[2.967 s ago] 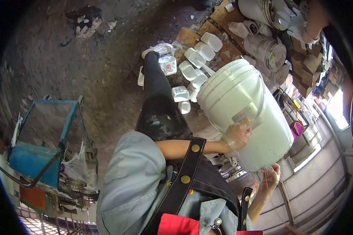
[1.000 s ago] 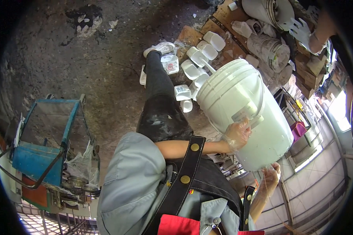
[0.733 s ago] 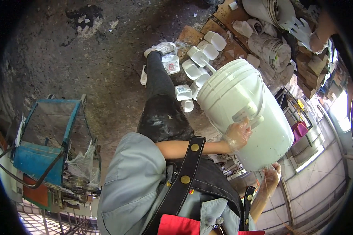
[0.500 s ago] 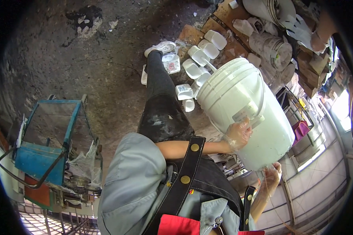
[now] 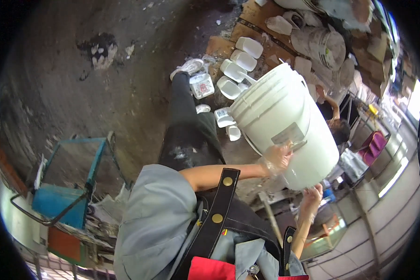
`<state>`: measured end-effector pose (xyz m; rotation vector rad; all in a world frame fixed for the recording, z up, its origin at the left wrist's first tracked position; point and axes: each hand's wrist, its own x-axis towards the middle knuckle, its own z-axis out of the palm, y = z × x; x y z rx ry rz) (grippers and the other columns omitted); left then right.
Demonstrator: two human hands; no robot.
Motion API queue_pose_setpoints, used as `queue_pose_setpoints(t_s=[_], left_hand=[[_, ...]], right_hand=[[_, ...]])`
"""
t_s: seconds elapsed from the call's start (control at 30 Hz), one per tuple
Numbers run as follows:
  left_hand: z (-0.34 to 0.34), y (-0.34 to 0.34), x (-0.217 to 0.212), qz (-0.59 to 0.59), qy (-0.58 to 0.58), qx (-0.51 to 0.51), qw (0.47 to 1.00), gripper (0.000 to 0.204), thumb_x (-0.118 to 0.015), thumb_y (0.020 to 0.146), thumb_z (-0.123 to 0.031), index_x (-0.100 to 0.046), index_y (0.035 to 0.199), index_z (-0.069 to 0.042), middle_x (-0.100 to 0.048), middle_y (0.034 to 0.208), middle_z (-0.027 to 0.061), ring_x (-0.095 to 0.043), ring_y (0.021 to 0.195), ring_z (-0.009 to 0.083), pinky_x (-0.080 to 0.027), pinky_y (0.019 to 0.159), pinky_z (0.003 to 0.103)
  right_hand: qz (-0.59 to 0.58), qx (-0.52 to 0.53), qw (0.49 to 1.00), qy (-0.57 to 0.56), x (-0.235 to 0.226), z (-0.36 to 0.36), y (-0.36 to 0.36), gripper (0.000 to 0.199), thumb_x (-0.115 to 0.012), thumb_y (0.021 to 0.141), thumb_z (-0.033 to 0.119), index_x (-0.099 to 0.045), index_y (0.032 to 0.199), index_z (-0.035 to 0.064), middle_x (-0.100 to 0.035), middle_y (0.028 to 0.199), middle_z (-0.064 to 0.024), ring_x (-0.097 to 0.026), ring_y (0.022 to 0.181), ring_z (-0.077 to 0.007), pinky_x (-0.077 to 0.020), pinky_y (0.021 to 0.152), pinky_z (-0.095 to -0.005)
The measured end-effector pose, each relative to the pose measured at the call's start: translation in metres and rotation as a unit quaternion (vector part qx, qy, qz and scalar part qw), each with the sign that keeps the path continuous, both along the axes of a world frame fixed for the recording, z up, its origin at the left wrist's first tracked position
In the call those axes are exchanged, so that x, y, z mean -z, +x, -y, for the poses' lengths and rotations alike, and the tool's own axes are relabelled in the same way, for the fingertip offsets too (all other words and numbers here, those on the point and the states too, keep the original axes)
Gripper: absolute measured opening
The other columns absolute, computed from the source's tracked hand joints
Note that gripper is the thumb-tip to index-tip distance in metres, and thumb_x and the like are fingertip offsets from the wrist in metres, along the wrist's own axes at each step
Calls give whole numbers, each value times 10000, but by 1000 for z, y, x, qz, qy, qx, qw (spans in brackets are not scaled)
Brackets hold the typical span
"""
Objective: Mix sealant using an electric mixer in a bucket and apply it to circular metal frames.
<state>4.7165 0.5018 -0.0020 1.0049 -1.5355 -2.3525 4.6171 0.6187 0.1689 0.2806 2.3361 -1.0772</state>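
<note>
A large white plastic bucket (image 5: 284, 119) is tilted in front of me, its mouth toward the upper left and its base toward the lower right. My left hand (image 5: 279, 157), in a clear plastic glove, is closed on the bucket's side at its wire handle, beside a grey label (image 5: 287, 134). At the bottom edge, my right hand (image 5: 312, 193), also in a clear glove, has its fingers curled under the base. The bucket's contents are hidden from here. A white handle-like piece (image 5: 248, 77) shows by the rim, next to several white containers (image 5: 232, 70) on the floor.
A blue metal-framed cart (image 5: 63, 203) stands at the left. Cardboard (image 5: 221, 46) and dirty buckets (image 5: 322, 46) lie at the upper right. Another person (image 5: 338, 128) is beyond the bucket, near a purple bag (image 5: 373, 147). My leg (image 5: 182, 102) stretches forward beside the containers.
The bucket and both hands have shifted slightly left and up in view, with the grip kept. Another person has come into view behind the bucket.
</note>
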Motion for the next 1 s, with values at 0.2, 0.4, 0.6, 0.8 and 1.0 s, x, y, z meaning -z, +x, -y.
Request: queue_pose_setpoints(t_s=[0.2,0.4,0.6,0.8,1.0], left_hand=[[-68,-34,81,-79,-216,104,968,176,-463,819,-98,-522,982,-68,-602,766,187,-614,591,294,-506,537,408],[-34,-60,98,-36,-185,304,934,171,-509,724,-67,-574,863,8,-559,705,200,-573,627,340,-463,598,414],[109,-16,-29,118,-51,357,925,308,-611,659,-103,-555,952,-25,-444,717,-25,-425,677,86,-375,602,235],[204,70,-89,357,-236,210,879,235,-630,716,-136,-513,895,-40,-443,810,-21,-461,748,97,-392,648,251],[350,177,131,357,-523,369,680,174,-628,644,-121,-536,764,-35,-502,626,75,-508,594,214,-425,589,343]], right_hand=[[50,167,976,-132,198,-205,3,296,-511,682,42,-471,974,65,-527,894,-52,-498,829,-212,-396,750,-336],[263,476,826,-147,380,-344,68,185,-436,690,160,-512,821,55,-557,787,-74,-506,763,-227,-396,666,-358],[223,131,965,38,483,-342,167,181,-552,738,120,-596,880,17,-568,775,-113,-543,686,-261,-452,633,-388],[269,308,909,-77,474,-146,150,160,-513,763,119,-579,902,73,-565,732,-51,-516,524,-135,-417,480,-233],[77,-89,993,10,526,-108,88,234,-496,749,32,-574,970,38,-618,892,-123,-588,905,-246,-467,778,-347]])
